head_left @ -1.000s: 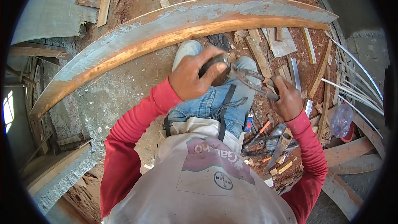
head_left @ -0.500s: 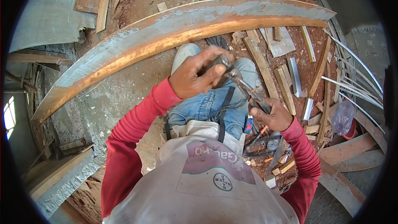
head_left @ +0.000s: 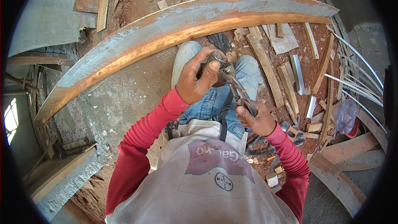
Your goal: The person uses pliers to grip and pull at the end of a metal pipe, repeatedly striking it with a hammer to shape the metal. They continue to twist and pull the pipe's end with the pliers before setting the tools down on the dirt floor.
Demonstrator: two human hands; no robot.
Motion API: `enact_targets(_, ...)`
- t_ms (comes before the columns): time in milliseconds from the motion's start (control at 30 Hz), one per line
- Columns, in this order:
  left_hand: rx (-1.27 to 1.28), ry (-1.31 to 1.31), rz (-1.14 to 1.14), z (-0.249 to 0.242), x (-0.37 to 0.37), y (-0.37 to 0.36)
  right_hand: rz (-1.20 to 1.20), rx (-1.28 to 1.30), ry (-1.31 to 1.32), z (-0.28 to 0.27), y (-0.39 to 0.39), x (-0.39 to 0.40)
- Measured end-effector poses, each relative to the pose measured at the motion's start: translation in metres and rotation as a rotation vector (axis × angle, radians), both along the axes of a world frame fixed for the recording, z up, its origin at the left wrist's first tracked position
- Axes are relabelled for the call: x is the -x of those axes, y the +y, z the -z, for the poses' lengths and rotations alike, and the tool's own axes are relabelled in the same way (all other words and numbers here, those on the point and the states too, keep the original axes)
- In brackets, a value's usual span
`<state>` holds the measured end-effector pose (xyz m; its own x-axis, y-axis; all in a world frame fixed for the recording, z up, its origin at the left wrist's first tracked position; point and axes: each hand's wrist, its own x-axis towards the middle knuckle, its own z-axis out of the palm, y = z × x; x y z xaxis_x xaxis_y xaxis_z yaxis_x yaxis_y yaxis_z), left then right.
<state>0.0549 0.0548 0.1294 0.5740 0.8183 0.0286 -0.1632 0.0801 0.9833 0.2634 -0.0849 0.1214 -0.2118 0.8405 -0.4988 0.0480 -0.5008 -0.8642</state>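
The left hand (head_left: pixel 194 81) is raised in front of the body, above the lap, with the elbow bent and the forearm going obliquely upward from the lower left. Its grip is clamped around a dark object (head_left: pixel 209 63) with a round metal end (maybe a hammer head, but I cannot be certain), and the thumb presses on the near side. The right hand (head_left: pixel 259 119) is lower and nearer to the body, its wrist turned inward; its grip is closed on the handles of the metal pincers (head_left: pixel 235 84), with the thumb lying along them. The pincers are between the two hands, over the jeans (head_left: pixel 201 107), their head just beside the dark object.

The fingers of the left hand go behind the dark object, so most of them are hidden, and I cannot tell whether the pincers bite on something. The right forearm covers part of the handsaw (head_left: pixel 292 132) and of the tools on the ground. Beyond the knees stands the long curved board (head_left: pixel 166 25). The dark round border of the lens cuts off the white tubes (head_left: pixel 356 85) at the right.
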Motion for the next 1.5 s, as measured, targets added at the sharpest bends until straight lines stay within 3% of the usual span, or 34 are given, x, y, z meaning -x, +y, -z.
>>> enact_targets(333, 0.133, -0.025, -0.056, 0.008, -0.008, -0.01, 0.128, 0.149, 0.194, 0.012, -0.011, 0.014)
enact_targets(400, -0.012, 0.013, -0.028, 0.013, -0.007, -0.008, 0.128, 0.135, 0.169, 0.005, -0.01, 0.013)
enact_targets(500, -0.064, -0.054, 0.095, 0.011, -0.001, 0.0, 0.037, 0.301, 0.395, -0.012, -0.007, -0.004)
enact_targets(567, -0.181, -0.005, 0.155, 0.005, 0.005, 0.008, -0.172, 0.378, 0.534, -0.02, -0.006, -0.021)
enact_targets(600, -0.241, 0.019, 0.182, 0.003, 0.005, 0.011, -0.171, 0.373, 0.532, -0.02, -0.006, -0.027)
enact_targets(667, -0.288, 0.029, 0.245, -0.001, 0.005, 0.015, -0.242, 0.625, 0.811, -0.02, -0.008, -0.039)
enact_targets(733, -0.283, 0.016, 0.287, -0.002, 0.004, 0.016, -0.22, 0.676, 0.856, -0.031, 0.001, -0.041)
enact_targets(833, -0.102, 0.034, 0.257, -0.003, 0.006, 0.013, -0.448, 0.055, 0.078, -0.044, 0.018, -0.048)
enact_targets(867, -0.065, 0.033, 0.248, -0.004, 0.009, 0.013, -0.449, 0.053, 0.08, -0.051, 0.019, -0.046)
enact_targets(933, -0.029, 0.033, 0.241, -0.006, 0.011, 0.013, -0.159, -0.227, -0.496, -0.075, 0.023, -0.038)
enact_targets(967, 0.016, 0.038, 0.205, -0.007, 0.01, 0.013, -0.159, -0.363, -0.735, -0.071, 0.02, -0.043)
enact_targets(1000, 0.059, 0.042, 0.167, -0.009, 0.009, 0.014, -0.161, -0.37, -0.737, -0.074, 0.02, -0.043)
enact_targets(1067, 0.096, 0.013, 0.138, -0.013, 0.009, 0.013, -0.18, -0.934, -1.271, -0.082, 0.02, -0.039)
enact_targets(1100, 0.134, -0.018, 0.112, -0.016, 0.008, 0.013, -0.174, -1.006, -1.386, -0.079, 0.023, -0.043)
enact_targets(1133, 0.132, -0.021, 0.113, -0.018, 0.007, 0.012, -0.173, -1.008, -1.389, -0.08, 0.027, -0.045)
enact_targets(1200, 0.126, -0.037, 0.081, -0.021, 0.002, 0.009, -0.202, -1.129, -1.662, -0.081, 0.032, -0.048)
enact_targets(1333, -0.003, 0.045, -0.071, -0.023, -0.008, 0.004, -0.098, -1.138, -1.581, -0.062, 0.042, -0.061)
enact_targets(1400, 0.041, 0.124, 0.131, -0.021, 0.0, 0.006, -0.113, -1.072, -1.66, -0.07, 0.048, -0.068)
enact_targets(1500, 0.096, 0.127, 0.145, -0.026, 0.003, 0.004, -0.205, -1.125, -1.594, -0.077, 0.052, -0.074)
